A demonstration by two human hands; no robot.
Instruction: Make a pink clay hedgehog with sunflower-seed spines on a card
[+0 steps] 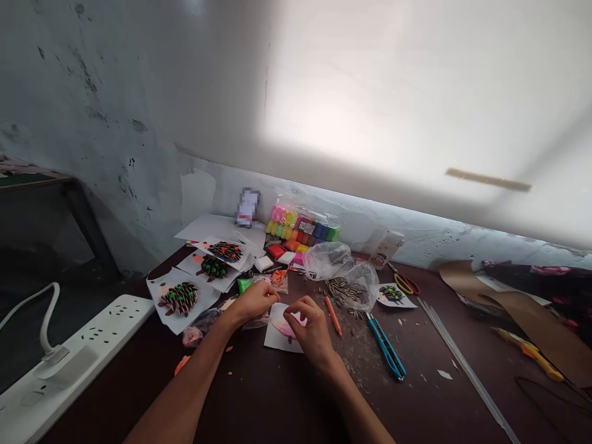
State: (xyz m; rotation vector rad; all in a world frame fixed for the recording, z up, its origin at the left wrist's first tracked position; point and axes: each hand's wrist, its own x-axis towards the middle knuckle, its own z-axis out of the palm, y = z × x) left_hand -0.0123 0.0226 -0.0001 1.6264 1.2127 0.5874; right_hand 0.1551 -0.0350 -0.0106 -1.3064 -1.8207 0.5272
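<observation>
A small white paper (276,340) lies on the dark table, bearing a flat pink clay shape (285,330) with a small brown piece at its lower edge. My right hand (312,330) hovers over the right part of this paper, thumb and index finger pinched; anything between them is too small to make out. Just beyond the paper's upper left corner, my left hand (256,303) has its fingers curled together, and their contents are hidden. Clear plastic bags of sunflower seeds (345,290) stand behind the right hand. An orange pen-like tool (333,316) lies beside it.
Several seed-covered hedgehog pictures (179,299) lie at left. Coloured clay packs (303,228) and a phone (248,206) stand against the wall. Blue-handled pliers (387,350), scissors (407,283), clear glue sticks (462,364) and a yellow glue gun (531,353) lie right; a power strip (106,333) left.
</observation>
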